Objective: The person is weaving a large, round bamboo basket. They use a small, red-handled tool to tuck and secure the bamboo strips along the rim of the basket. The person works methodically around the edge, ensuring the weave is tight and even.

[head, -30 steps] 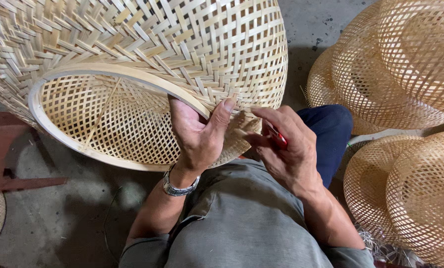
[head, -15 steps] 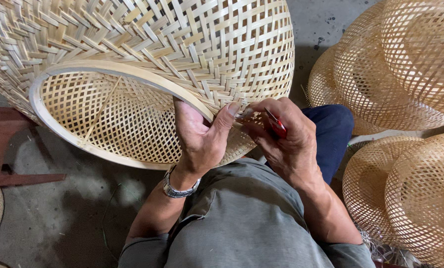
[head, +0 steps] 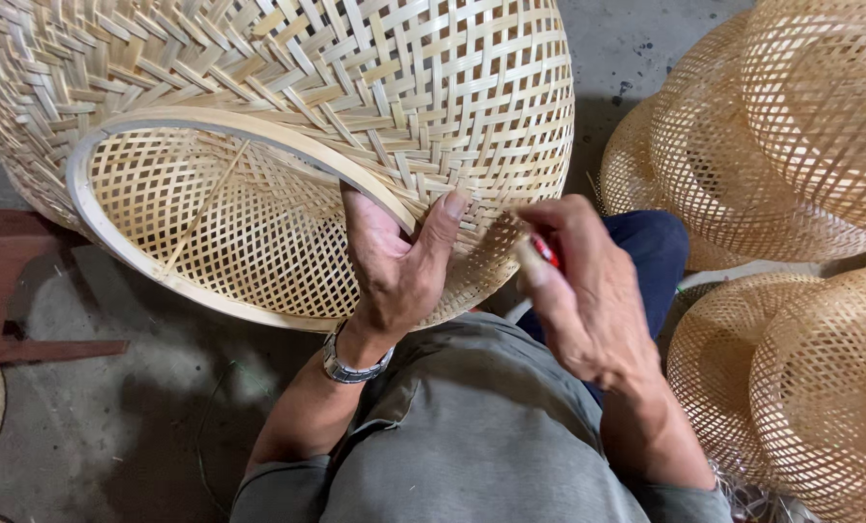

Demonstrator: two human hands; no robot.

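Big woven basket is tipped on its side over the lap, open mouth toward the camera. Left hand grips the hoop rim: fingers inside, thumb pressed on the outer weave. Right hand is closed around a small red tool, tip at the weave just beside the left thumb. More baskets stacked at right. Dark red stool at left. Metal watch on left wrist.
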